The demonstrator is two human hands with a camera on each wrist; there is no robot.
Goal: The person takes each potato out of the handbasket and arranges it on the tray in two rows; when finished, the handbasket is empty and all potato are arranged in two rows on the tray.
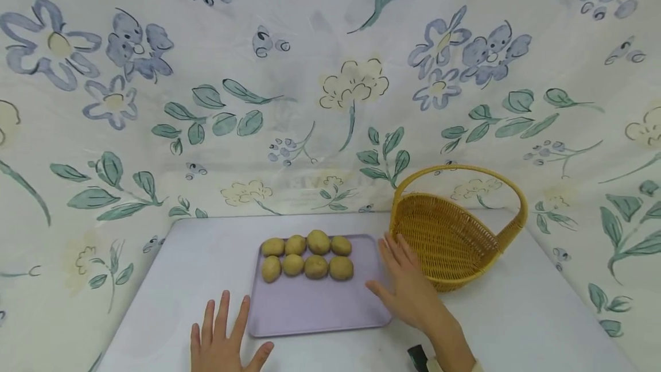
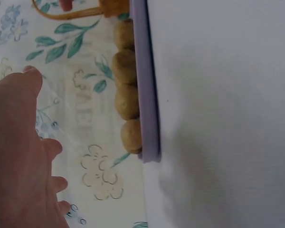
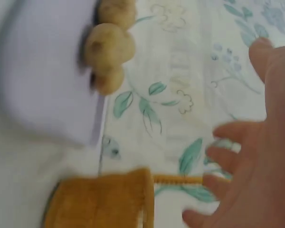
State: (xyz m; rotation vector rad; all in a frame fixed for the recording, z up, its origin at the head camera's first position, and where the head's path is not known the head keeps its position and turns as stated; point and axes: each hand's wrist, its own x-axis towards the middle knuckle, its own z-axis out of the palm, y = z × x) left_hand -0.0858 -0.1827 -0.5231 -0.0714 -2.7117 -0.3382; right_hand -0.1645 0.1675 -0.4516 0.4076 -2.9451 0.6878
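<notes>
Several potatoes (image 1: 316,267) lie in two rows on the far half of a lilac tray (image 1: 320,309). My left hand (image 1: 221,337) is spread with straight fingers near the tray's front left corner, holding nothing; in the left wrist view the same hand (image 2: 19,152) shows beside the tray's edge. Over the tray's right side, my right hand (image 1: 408,289) has its fingers extended, fingertips overlapping the near left rim of a yellow wicker basket (image 1: 444,240) in the head view. Nothing is in its grasp; the right wrist view shows this hand (image 3: 256,166) with fingers apart above the basket.
The basket, with its tall arched handle (image 1: 459,167), stands to the right of the tray on a white table (image 1: 196,268). A floral cloth (image 1: 310,148) hangs behind the table and along both sides. A dark strap piece (image 1: 418,357) shows by my right wrist.
</notes>
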